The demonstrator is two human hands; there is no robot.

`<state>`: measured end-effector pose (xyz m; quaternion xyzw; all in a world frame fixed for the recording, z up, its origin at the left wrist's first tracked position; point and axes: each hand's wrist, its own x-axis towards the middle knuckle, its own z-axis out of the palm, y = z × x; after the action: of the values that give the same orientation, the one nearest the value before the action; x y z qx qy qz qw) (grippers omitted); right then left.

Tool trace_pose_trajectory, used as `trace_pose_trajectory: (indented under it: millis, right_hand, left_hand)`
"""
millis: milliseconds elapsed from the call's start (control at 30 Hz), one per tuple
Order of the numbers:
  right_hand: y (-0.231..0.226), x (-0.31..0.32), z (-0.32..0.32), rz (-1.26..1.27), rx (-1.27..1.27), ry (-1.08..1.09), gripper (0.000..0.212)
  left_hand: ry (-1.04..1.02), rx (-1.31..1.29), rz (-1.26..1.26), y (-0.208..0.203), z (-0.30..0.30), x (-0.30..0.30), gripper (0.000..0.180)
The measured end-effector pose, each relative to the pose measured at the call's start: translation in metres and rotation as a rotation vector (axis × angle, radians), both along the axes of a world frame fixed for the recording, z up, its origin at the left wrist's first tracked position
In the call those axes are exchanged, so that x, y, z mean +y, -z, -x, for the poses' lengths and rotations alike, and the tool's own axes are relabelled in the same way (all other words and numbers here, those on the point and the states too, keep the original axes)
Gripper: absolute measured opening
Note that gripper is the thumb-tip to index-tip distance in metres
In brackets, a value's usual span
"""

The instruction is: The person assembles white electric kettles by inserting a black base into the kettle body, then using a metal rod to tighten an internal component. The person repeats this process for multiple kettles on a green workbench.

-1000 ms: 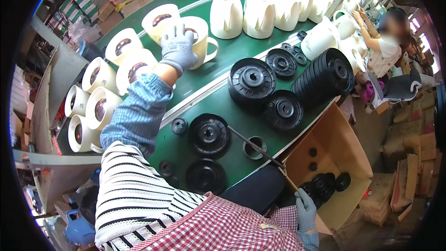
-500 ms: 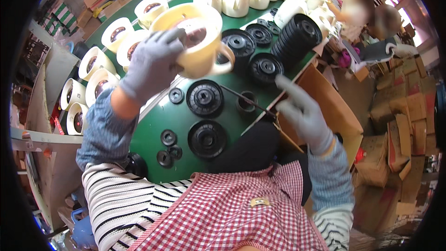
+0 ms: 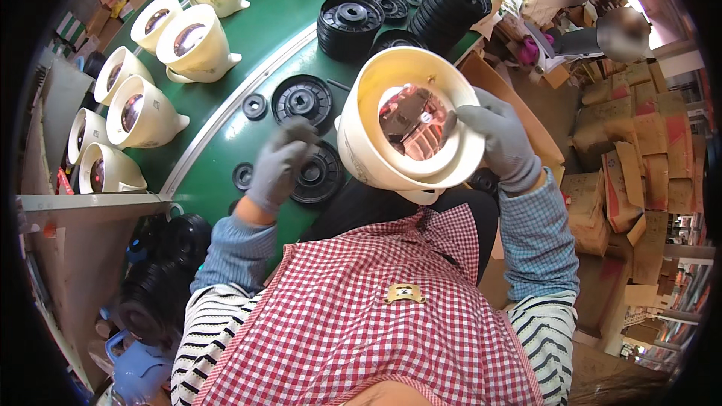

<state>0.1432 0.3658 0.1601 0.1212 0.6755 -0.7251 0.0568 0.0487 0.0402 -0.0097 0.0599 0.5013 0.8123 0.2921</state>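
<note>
The person's right hand (image 3: 500, 139), in a grey glove, holds a cream jug (image 3: 357, 139) by its rim at the jug's three o'clock. The jug is just off the middle of the view toward one o'clock, lifted above the worktop (image 3: 207, 98), its wide mouth facing up and tilted toward the camera; a shiny coppery disc (image 3: 412, 124) shows inside.

The left hand (image 3: 284, 165), gloved alike, is apart from the jug, at its eight o'clock. Its fingers are bent inward and narrow, slightly blurred, and overlap the edge of a black ribbed disc (image 3: 323, 180); whether they touch it or hold anything cannot be told. A second black disc (image 3: 301, 99) lies at that hand's twelve o'clock, a small black ring (image 3: 255, 106) at its eleven and another small ring (image 3: 242, 176) at its nine.

Beyond a pale strip (image 3: 263, 69), seven cream jugs (image 3: 203, 60) stand between the view's nine and eleven o'clock, their shiny insides showing. Two stacks of black discs sit farther up, a shorter stack (image 3: 350, 26) at twelve and a taller, leaning stack (image 3: 451, 11) at one. An open cardboard box (image 3: 540, 143) is near the right hand, at two o'clock.
</note>
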Motion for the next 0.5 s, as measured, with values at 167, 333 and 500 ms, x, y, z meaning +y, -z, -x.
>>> trace_pose_trajectory:
  millis: [167, 333, 500]
  right_hand:
    - [-0.029, -0.016, -0.014, -0.038, -0.034, -0.091, 0.046]
    - [-0.008, -0.047, -0.017, 0.072, -0.137, -0.038, 0.051]
    - [0.017, -0.073, -0.002, 0.175, -0.126, -0.099, 0.058]
  left_hand:
    - [0.471, -0.062, -0.427, 0.046, -0.046, 0.086, 0.049]
    - [0.556, -0.230, -0.566, 0.037, -0.039, 0.094, 0.049]
    - [0.479, -0.339, -0.551, 0.036, -0.015, 0.064, 0.049]
